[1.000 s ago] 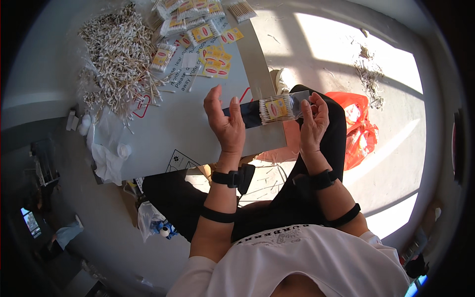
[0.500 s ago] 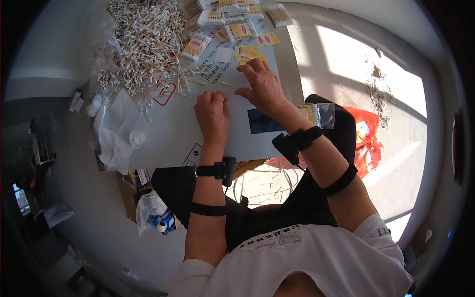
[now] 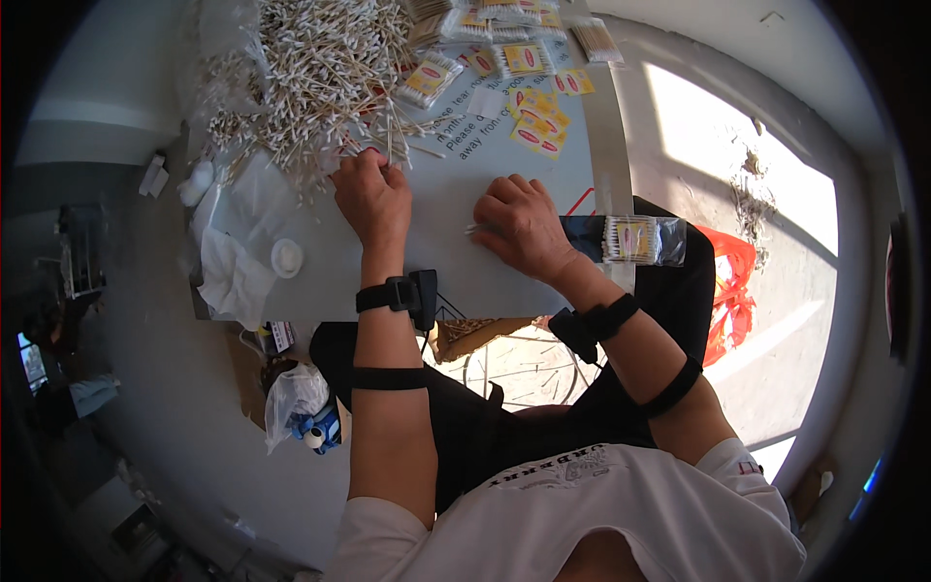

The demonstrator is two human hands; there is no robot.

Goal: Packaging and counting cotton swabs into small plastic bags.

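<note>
we had one filled clear packet of cotton swabs lying at the tabletop edge just beside our right wrist, with more packets stacked beyond, while a large loose heap of cotton swabs remained unpacked. our left hand pinched shut on swabs at the heap's edge; our right hand curled closed over a few swabs on the tabletop.

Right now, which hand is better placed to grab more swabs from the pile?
Left. The left hand already touches the edge of the swab pile, fingers curled on loose swabs. The right hand rests fisted on the table, apart from the pile, probably pinning a few swabs.
</note>
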